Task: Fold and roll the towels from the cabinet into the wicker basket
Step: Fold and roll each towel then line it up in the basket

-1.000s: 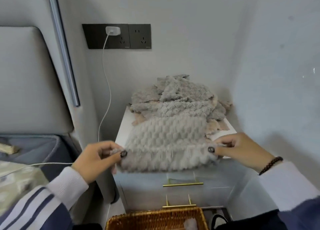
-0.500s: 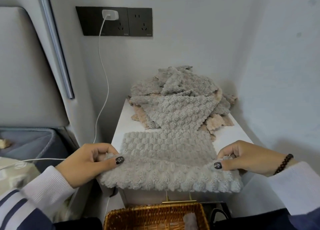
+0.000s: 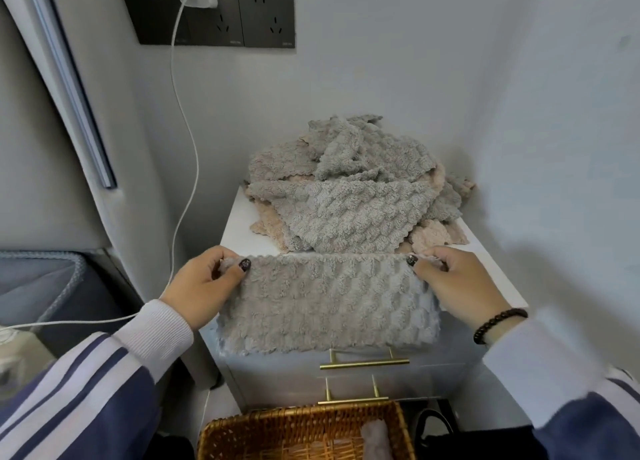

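Observation:
A grey fluffy towel (image 3: 325,300) lies folded across the front of the white cabinet top (image 3: 239,217), its lower edge hanging over the front. My left hand (image 3: 204,286) pinches its far left corner and my right hand (image 3: 457,283) pinches its far right corner. Behind it sits a heap of grey and beige towels (image 3: 353,189). The wicker basket (image 3: 301,432) stands on the floor below, with a rolled grey towel (image 3: 375,440) inside.
The cabinet fills a corner, with walls behind and to the right. Gold drawer handles (image 3: 363,362) face me. A white charger cable (image 3: 188,141) hangs from the black wall socket (image 3: 214,12) on the left. A bed edge (image 3: 41,279) lies at the far left.
Both hands have carried the towel's near edge away from me and laid it over the far half, so the towel is now folded. The camera has tilted down.

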Available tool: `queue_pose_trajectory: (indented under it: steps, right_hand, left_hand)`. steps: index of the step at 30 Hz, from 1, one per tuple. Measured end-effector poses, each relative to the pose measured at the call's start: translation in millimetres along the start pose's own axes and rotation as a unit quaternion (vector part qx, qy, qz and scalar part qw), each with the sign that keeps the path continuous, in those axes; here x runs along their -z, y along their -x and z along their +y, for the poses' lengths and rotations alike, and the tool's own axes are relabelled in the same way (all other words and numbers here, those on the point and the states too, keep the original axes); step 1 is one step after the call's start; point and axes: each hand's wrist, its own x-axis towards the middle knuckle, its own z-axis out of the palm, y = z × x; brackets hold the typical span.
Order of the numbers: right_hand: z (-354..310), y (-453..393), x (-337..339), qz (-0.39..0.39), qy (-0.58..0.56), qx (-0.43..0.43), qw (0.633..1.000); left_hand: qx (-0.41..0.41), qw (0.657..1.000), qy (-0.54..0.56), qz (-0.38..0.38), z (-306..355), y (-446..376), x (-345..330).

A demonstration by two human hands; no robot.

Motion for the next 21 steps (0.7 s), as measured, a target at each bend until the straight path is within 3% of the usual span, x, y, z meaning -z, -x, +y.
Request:
queue_pose_trajectory:
  steps: [12,21]
  right_hand:
    - [8,-18,-27,0.082,0.143,0.028,0.986]
    - [15,-25,-44,0.130,0.225,0.057,0.964]
  left_hand:
    - [-0.010,0.985,-0.171,0.003,1,-15,-17]
    - [-0.048,0.950,-0.307,0.036,8,-13,-22]
